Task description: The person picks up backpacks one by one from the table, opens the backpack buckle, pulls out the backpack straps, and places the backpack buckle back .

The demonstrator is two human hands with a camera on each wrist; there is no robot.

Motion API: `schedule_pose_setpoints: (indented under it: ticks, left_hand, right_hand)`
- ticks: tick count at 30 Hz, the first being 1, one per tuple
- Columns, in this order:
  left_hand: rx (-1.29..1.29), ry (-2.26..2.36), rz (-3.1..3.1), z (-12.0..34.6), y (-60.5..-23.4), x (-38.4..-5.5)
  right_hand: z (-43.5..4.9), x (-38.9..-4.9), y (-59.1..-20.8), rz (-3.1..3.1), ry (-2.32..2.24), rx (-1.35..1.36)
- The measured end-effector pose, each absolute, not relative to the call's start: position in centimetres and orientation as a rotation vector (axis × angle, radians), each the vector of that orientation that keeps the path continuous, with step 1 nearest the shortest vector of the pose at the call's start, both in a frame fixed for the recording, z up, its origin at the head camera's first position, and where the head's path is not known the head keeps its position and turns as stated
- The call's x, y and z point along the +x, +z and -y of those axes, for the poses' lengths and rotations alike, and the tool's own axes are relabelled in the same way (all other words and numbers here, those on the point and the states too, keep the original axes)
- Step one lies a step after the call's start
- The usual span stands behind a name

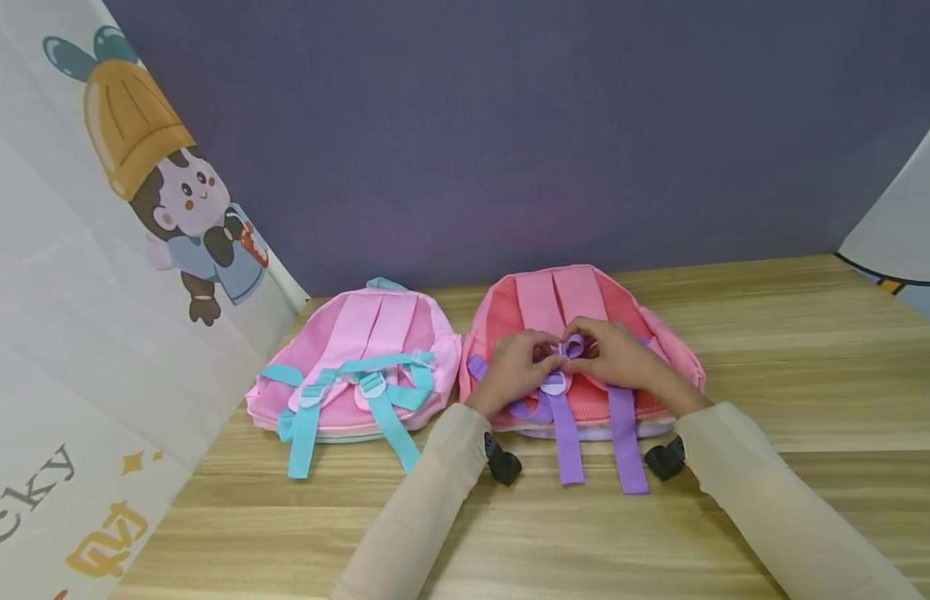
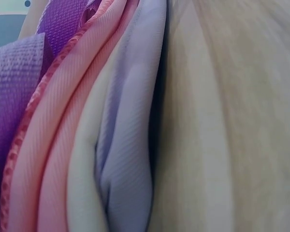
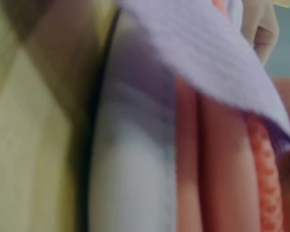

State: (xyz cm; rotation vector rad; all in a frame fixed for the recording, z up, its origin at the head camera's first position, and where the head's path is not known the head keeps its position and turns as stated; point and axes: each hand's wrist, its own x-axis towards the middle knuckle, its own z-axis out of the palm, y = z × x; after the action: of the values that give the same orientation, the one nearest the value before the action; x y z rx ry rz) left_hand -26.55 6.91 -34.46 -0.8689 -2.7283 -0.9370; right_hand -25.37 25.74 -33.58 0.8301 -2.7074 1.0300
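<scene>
A coral-pink backpack (image 1: 510, 304) lies on the wooden table with its strap side up. Over its middle, my left hand (image 1: 516, 367) and right hand (image 1: 618, 354) meet, fingertips close together. Between them, both pinch a purple strap (image 1: 574, 345), which bends into a small loop there. Just below hangs a white plastic buckle (image 1: 555, 383) on the same purple webbing. Two loose strap ends (image 1: 627, 442) trail over the bag's lower edge onto the table. In the left wrist view the bag's layered edge (image 2: 128, 125) fills the middle; the right wrist view shows purple webbing (image 3: 208, 53) up close.
A light pink backpack (image 1: 352, 321) with turquoise straps (image 1: 303, 433) lies to the left, touching the coral one. Behind the bags rises a dark blue-grey panel (image 1: 510, 133). A printed white cloth (image 1: 75, 275) hangs on the left. Bare wooden tabletop (image 1: 795, 375) extends to the right.
</scene>
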Motion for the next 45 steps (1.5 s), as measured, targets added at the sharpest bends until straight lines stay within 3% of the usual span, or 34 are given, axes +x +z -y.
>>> schedule_pose_setpoints:
  ticks: [26, 45]
  left_hand:
    - [-0.868, -0.948, 2.717, -6.87, -34.59, -26.44]
    - [-0.87, -0.975, 2.729, -6.79, -34.27, -26.3]
  right_hand:
    - [-26.58, -25.2, -32.87, 2.64, 1.206, 0.753]
    - [-26.38, -25.6, -33.07, 2.589, 1.091, 0.813]
